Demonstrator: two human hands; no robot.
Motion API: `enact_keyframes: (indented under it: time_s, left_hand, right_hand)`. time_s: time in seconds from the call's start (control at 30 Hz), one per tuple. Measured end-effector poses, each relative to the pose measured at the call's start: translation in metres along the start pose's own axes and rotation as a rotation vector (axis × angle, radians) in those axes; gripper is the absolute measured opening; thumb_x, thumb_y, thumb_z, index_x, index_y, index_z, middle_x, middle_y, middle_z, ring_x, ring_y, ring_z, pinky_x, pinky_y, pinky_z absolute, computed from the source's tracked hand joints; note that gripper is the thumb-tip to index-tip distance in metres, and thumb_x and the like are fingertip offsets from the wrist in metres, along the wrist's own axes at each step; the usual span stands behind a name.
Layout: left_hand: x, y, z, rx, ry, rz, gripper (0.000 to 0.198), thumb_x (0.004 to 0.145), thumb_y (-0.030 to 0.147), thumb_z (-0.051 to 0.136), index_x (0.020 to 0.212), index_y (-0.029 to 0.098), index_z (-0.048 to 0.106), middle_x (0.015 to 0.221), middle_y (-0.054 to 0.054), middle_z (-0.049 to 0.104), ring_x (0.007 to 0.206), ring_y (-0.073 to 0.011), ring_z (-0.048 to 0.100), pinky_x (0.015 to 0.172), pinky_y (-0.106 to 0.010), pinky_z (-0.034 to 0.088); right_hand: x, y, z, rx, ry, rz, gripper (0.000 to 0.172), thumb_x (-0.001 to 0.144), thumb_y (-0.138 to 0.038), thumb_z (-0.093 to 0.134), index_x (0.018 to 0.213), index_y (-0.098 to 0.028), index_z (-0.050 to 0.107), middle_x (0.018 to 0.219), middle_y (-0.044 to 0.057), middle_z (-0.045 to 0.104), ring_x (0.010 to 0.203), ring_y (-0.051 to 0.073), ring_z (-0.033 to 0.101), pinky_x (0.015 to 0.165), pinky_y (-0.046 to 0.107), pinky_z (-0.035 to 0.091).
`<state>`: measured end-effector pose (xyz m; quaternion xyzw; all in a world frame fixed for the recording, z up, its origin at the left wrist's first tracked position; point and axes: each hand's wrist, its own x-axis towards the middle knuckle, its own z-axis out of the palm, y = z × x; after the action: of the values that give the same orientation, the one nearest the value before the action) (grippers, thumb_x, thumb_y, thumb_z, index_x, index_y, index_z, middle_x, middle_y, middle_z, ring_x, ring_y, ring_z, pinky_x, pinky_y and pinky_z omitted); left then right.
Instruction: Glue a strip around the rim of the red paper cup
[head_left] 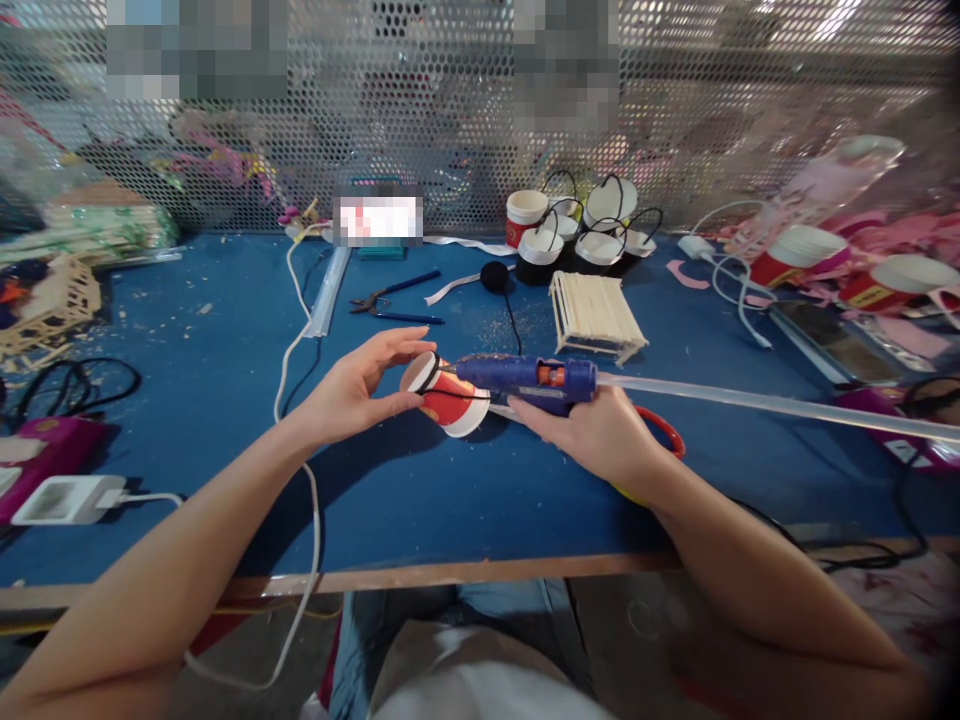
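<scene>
Tilted on its side in the middle of the table is a red and white paper cup (455,400) with black cord across it. My left hand (375,385) grips this cup near its brown end, thumb below and fingers above. In my right hand (592,430) is a blue glue gun (517,374), its nozzle at the cup and the cord. A long translucent glue stick (750,397) runs out of the gun's back to the right. A red loop handle (664,430) shows beside my right hand; whether I hold it too, I cannot tell.
Behind stand several cups with black cord handles (559,235) and a small wooden-stick table (598,312). Pliers (394,297) and a black round piece (495,278) lie farther back. A white cable (289,360) crosses on the left. Red cups (799,255) and a phone (821,340) are right.
</scene>
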<state>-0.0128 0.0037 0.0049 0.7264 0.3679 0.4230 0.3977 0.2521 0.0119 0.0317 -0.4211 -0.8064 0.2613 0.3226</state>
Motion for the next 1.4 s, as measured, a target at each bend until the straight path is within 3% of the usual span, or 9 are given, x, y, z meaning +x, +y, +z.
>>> enact_keyframes:
  time_s: [0.3, 0.53, 0.63, 0.7, 0.8, 0.93, 1.23, 1.33, 1.4]
  left_hand:
    - [0.0, -0.003, 0.0, -0.035, 0.012, 0.027, 0.064, 0.074, 0.018, 0.072, 0.132, 0.028, 0.046, 0.129, -0.011, 0.056, 0.122, -0.0267, 0.052, 0.106, -0.047, 0.039]
    - [0.0, -0.002, 0.002, -0.022, 0.019, -0.016, 0.063, 0.075, 0.021, 0.07, 0.132, 0.026, 0.045, 0.129, -0.012, 0.056, 0.121, -0.0263, 0.052, 0.106, -0.049, 0.039]
    - [0.0, -0.001, 0.002, 0.001, 0.032, -0.037, 0.062, 0.075, 0.023, 0.071, 0.131, 0.025, 0.045, 0.13, -0.012, 0.055, 0.121, -0.027, 0.052, 0.105, -0.048, 0.04]
    - [0.001, -0.001, 0.002, 0.013, 0.042, -0.036, 0.062, 0.073, 0.024, 0.071, 0.13, 0.024, 0.046, 0.129, -0.012, 0.055, 0.121, -0.0273, 0.052, 0.105, -0.048, 0.04]
    - [0.001, -0.002, 0.002, 0.032, 0.052, -0.039, 0.064, 0.073, 0.025, 0.072, 0.131, 0.022, 0.045, 0.127, -0.013, 0.056, 0.12, -0.027, 0.053, 0.105, -0.049, 0.039]
    - [0.001, -0.003, 0.003, 0.071, 0.044, -0.042, 0.065, 0.074, 0.026, 0.071, 0.132, 0.021, 0.043, 0.126, -0.013, 0.057, 0.119, -0.0256, 0.054, 0.106, -0.049, 0.038]
    - [0.0, -0.001, 0.003, 0.171, 0.056, -0.027, 0.064, 0.074, 0.029, 0.069, 0.132, 0.02, 0.043, 0.126, -0.013, 0.058, 0.116, -0.026, 0.055, 0.102, -0.045, 0.042]
    - [0.001, 0.001, 0.005, 0.165, 0.059, -0.024, 0.063, 0.074, 0.028, 0.07, 0.131, 0.019, 0.044, 0.124, -0.013, 0.058, 0.114, -0.025, 0.057, 0.102, -0.044, 0.042]
    - [0.001, 0.001, 0.006, 0.146, 0.054, -0.024, 0.063, 0.074, 0.027, 0.07, 0.131, 0.019, 0.044, 0.124, -0.013, 0.058, 0.114, -0.0244, 0.057, 0.102, -0.044, 0.042]
  right_hand:
    - [0.007, -0.001, 0.003, 0.056, 0.023, 0.043, 0.011, 0.077, -0.027, 0.059, 0.079, -0.019, 0.065, 0.065, 0.004, 0.065, 0.069, 0.02, 0.065, 0.058, 0.03, 0.05]
    - [0.011, 0.004, -0.01, 0.153, -0.066, 0.28, 0.025, 0.075, -0.036, 0.064, 0.06, -0.019, 0.054, 0.042, -0.004, 0.049, 0.038, 0.011, 0.046, 0.041, 0.026, 0.04]
    - [0.021, 0.02, -0.023, 0.17, 0.09, 0.254, 0.022, 0.072, -0.037, 0.068, 0.069, -0.017, 0.059, 0.051, -0.002, 0.056, 0.046, 0.012, 0.051, 0.045, 0.026, 0.041]
    - [0.03, 0.033, -0.034, 0.12, 0.233, 0.235, 0.025, 0.071, -0.041, 0.069, 0.071, -0.017, 0.062, 0.063, 0.002, 0.064, 0.055, 0.014, 0.057, 0.05, 0.026, 0.044]
    - [0.045, 0.052, -0.05, -0.084, 0.289, 0.27, 0.031, 0.076, -0.046, 0.06, 0.069, -0.016, 0.06, 0.062, 0.005, 0.064, 0.057, 0.017, 0.059, 0.054, 0.03, 0.046]
    - [0.062, 0.07, -0.065, -0.501, 0.314, 0.398, 0.036, 0.078, -0.048, 0.057, 0.06, -0.017, 0.056, 0.055, 0.007, 0.058, 0.061, 0.023, 0.059, 0.059, 0.035, 0.044]
    - [0.071, 0.093, -0.061, -0.715, 0.222, 0.593, 0.041, 0.079, -0.05, 0.055, 0.082, -0.011, 0.066, 0.085, 0.018, 0.065, 0.084, 0.03, 0.061, 0.069, 0.039, 0.045]
    - [0.066, 0.082, -0.056, -0.792, 0.306, 0.534, 0.036, 0.08, -0.042, 0.057, 0.093, -0.009, 0.066, 0.102, 0.021, 0.062, 0.096, 0.033, 0.057, 0.075, 0.043, 0.044]
    - [0.059, 0.064, -0.047, -0.781, 0.364, 0.377, 0.03, 0.08, -0.035, 0.06, 0.094, -0.009, 0.066, 0.106, 0.021, 0.06, 0.103, 0.034, 0.053, 0.081, 0.045, 0.042]
